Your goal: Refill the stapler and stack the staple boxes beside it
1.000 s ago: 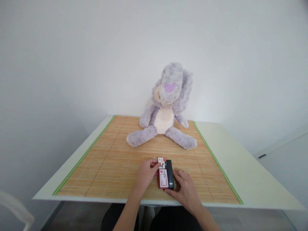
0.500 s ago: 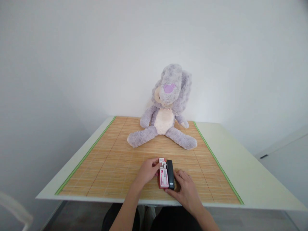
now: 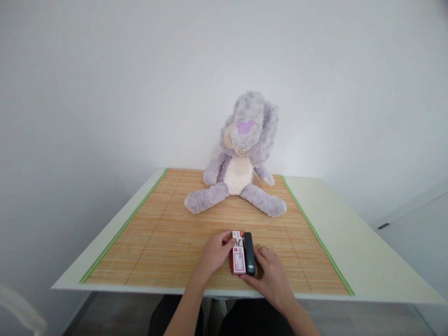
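Note:
A black stapler (image 3: 249,253) lies lengthwise on the bamboo mat, close beside a small white-and-red box (image 3: 237,237) with a staple-like picture and a white-and-pink box (image 3: 238,261) nearer me. My left hand (image 3: 215,252) grips the small box from the left, its thumb on the top and its other fingers partly hidden at the side. On the other side, my right hand (image 3: 271,279) is curled against the stapler's right flank. Its thumb reaches round to the near end of the pink box, so stapler and boxes sit between my hands.
A grey plush rabbit (image 3: 238,175) sits against the white wall at the back, legs spread over the mat (image 3: 168,242). The mat has green edges and covers much of the pale table (image 3: 350,233). The table's front edge runs just before my lap.
The stapler has shifted very slightly to the right, and the small box with my left hand has too. My right hand has barely moved.

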`<state>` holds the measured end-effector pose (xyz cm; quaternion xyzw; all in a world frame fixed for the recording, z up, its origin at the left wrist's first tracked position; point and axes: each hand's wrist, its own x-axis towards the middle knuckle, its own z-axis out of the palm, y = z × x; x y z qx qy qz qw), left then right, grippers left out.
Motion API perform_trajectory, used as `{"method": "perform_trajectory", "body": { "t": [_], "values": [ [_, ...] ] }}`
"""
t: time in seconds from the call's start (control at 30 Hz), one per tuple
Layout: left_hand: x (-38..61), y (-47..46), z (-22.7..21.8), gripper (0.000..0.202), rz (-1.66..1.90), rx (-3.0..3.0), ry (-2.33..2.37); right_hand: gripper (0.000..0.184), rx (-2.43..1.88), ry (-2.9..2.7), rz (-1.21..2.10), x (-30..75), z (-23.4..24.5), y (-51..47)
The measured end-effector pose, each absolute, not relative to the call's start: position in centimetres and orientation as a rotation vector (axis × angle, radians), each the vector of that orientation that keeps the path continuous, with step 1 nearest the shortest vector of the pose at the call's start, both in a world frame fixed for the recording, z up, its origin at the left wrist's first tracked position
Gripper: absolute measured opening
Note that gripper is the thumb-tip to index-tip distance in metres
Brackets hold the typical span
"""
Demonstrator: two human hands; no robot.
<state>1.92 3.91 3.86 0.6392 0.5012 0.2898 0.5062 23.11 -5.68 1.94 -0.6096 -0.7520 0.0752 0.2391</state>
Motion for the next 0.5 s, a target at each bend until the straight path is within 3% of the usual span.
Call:
{"method": "perform_trajectory", "body": {
  "t": [0.5],
  "values": [
    [2.5, 0.6, 4.7, 0.042, 0.842, 1.515, 1.329, 0.059, -1.606, -2.081, 0.332, 23.5, 1.7, -5.7]
  ]
}}
